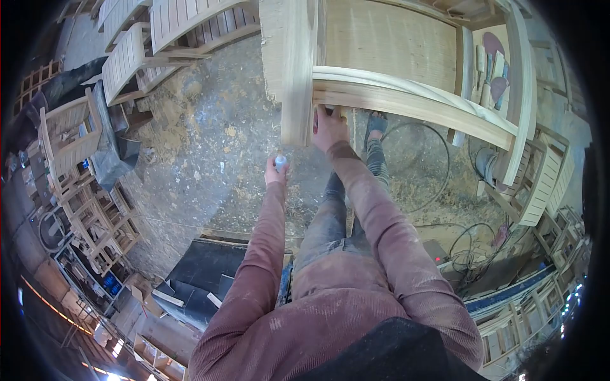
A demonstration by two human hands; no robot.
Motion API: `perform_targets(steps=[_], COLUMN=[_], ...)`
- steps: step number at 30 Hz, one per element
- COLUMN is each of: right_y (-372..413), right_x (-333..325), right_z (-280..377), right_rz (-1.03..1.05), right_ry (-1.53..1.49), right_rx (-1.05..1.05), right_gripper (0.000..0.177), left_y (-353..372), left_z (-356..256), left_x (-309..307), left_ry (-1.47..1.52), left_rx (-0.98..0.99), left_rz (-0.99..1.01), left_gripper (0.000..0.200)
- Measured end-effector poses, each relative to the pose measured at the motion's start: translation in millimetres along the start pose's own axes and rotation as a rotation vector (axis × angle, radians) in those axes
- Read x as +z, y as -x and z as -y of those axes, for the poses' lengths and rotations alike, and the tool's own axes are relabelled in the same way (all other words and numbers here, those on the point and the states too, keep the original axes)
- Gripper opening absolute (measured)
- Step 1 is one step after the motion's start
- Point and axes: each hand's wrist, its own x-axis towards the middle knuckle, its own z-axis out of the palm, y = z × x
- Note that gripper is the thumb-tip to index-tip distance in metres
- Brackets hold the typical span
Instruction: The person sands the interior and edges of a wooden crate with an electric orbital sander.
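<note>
A large pale wooden chair frame (406,101) stands in front of me on the sawdust floor. My right hand (329,129) reaches under its curved rail, next to the thick upright leg (296,76), with something small and red in its fingers, too hidden to name. My left hand (277,170) is lower and to the left, apart from the frame, closed around a small white-blue bottle (280,162). My legs in dusty trousers stretch out beneath the arms.
Unfinished wooden chairs (136,57) are stacked at the upper left and more chair frames (76,184) along the left. Cables (438,171) loop over the sawdust at right near a round power tool (486,165). Dark boards (203,279) lie at lower left.
</note>
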Motion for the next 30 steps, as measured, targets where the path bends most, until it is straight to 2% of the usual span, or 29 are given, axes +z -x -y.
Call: perform_targets(steps=[4,6,8,10,13,16,18,20,25,28,30], right_y=[-4,9,9,5,-6,7,21,20,-8,3,29], right_x=[3,1,-2,-1,3,8,11,11,21,21,17], right_z=[3,4,6,7,8,4,0,0,4,-4,-14], right_rz=[-0.136,0.017,0.012,0.013,-0.110,-0.118,-0.003,-0.028,-0.138,-0.132,-0.021], right_ry=[0.097,0.046,0.034,0.022,0.126,0.075,0.096,0.093,0.130,0.096,0.068], right_rx=[-0.117,0.000,-0.010,-0.022,-0.090,-0.075,-0.072,-0.089,-0.106,-0.116,-0.200], right_gripper=[0.066,0.064,0.064,0.064,0.063,0.061,0.061,0.061,0.060,0.059,0.057], left_y=[10,13,19,27,36,32,26,18,13,16,18], left_z=[-5,-16,-20,-27,-37,-33,-29,-29,-58,-79,-90], left_x=[1,6,11,11,15,18,23,25,29,30,30], left_ry=[0.027,0.038,0.069,0.099,0.110,0.115,0.140,0.149,0.211,0.196,0.170], left_rx=[-0.015,-0.037,0.010,0.012,0.037,0.056,0.053,0.134,0.079,0.092,0.117], left_rz=[0.015,0.007,-0.026,-0.012,0.009,0.028,0.051,0.071,0.032,0.006,-0.009], left_gripper=[0.050,0.051,0.043,0.043,0.045,0.048,0.051,0.051,0.047,0.047,0.049])
